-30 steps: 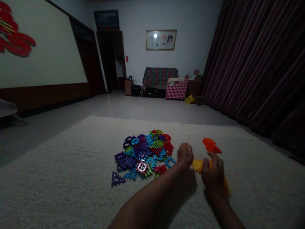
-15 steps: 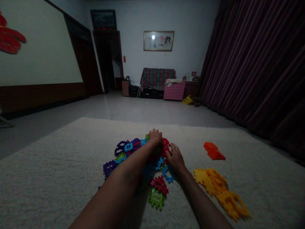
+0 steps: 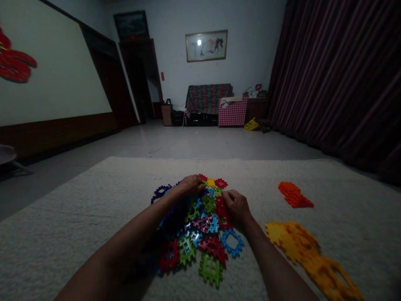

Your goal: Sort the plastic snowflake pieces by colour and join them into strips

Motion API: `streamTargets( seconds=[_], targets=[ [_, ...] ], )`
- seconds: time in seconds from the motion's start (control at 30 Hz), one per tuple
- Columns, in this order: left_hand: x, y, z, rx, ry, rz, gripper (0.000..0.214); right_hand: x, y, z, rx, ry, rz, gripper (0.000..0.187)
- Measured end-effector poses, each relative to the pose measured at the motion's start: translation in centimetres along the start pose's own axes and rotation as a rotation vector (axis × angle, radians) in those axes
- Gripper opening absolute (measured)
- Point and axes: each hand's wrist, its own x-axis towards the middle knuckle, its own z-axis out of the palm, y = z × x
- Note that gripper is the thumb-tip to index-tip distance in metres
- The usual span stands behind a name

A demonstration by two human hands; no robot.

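Observation:
Before me lies a pile of toothed plastic building pieces (image 3: pixel 208 205) in red, green, blue, purple and yellow, gear-like plates with cut-out middles. My left hand (image 3: pixel 191 184) reaches over its far left side, fingers bent down by a yellow piece (image 3: pixel 211 182); what they pinch is hidden. On the pile's right edge, my right hand (image 3: pixel 238 205) has its fingers curled against the red pieces (image 3: pixel 222 209); I cannot make out what is in them. Closer to me are a blue ring-like piece (image 3: pixel 239 246) and a green piece (image 3: pixel 211 269).
The pile rests on a pale fleecy mat (image 3: pixel 94 217). To the right are a cluster of orange pieces (image 3: pixel 294 194) and a longer cluster of yellow-orange pieces (image 3: pixel 291 244). Tiled floor (image 3: pixel 200 144) extends beyond the mat, and a dark curtain (image 3: pixel 338 75) hangs at right.
My left hand has shifted left and a little nearer, uncovering red, yellow and green pieces in the pile. My right hand's fingers have curled in. The view has tilted slightly.

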Motion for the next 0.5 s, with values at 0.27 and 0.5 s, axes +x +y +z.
streamTargets(
  seconds=[0.27, 0.5],
  targets=[
    [3.0, 1.1, -1.0, 0.087, 0.029, -0.081, 0.033, 0.3, 0.7, 0.0, 0.049, 0.09, 0.078, 0.045],
    [7.8, 3.4, 1.0, 0.206, -0.262, -0.023, 0.041, 0.4, 1.0, 0.0, 0.038, 0.064, 0.093, 0.045]
  ],
)
